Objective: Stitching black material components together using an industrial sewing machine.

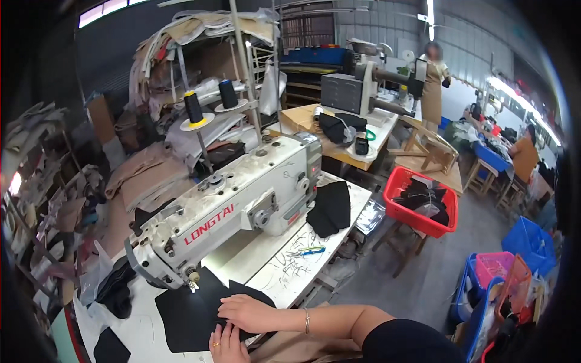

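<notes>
Both hands are working at lower centre: the right hand (pixel 248 313) is lying palm-down, fingers together, over overlapping black fabric (pixel 186 314), while the left hand (pixel 227 346) is resting its extended fingers on the near edge; whether either is pinching cloth, cannot tell. The fabric is spreading over the white worktop (pixel 138 320), its upper edge reaching toward the needle area of the sewing machine (pixel 218 212). Progress, judged: pieces are apparently being aligned; no finished seam is showing, so joining is probably remaining. A loose black piece (pixel 112 347) is lying at lower left; a black stack (pixel 330 209) and snips (pixel 311 250) are sitting right of centre.
</notes>
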